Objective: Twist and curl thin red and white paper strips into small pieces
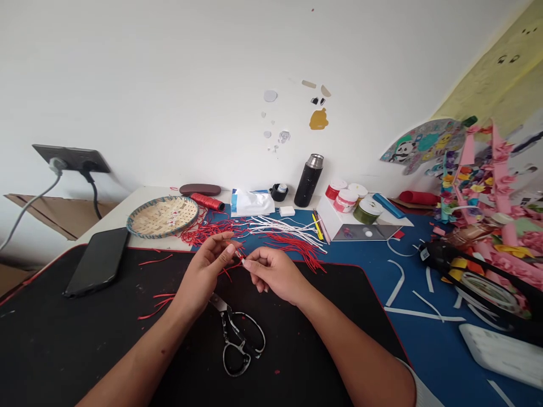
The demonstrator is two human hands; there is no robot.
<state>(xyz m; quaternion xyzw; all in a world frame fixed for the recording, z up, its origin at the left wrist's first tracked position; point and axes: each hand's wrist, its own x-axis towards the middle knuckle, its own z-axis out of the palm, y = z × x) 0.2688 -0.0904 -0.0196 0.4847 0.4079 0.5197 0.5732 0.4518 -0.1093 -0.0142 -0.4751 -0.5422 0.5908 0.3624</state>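
My left hand [207,268] and my right hand [274,274] meet over the black mat [63,333], fingertips pinched together on a small red strip [240,257] held between them. Steel scissors [237,336] lie on the mat just below my hands. Behind the hands lie heaps of thin red strips [292,246] and white strips [284,226]. A few loose red strips [156,302] rest on the mat to the left.
A black phone [98,260] and a woven basket [163,216] sit at the left. A red thread spool [207,202], tissue pack [251,202], black flask [309,181], jars [345,199] stand behind. Colourful paper craft [487,192] and tape rolls [479,280] crowd the right.
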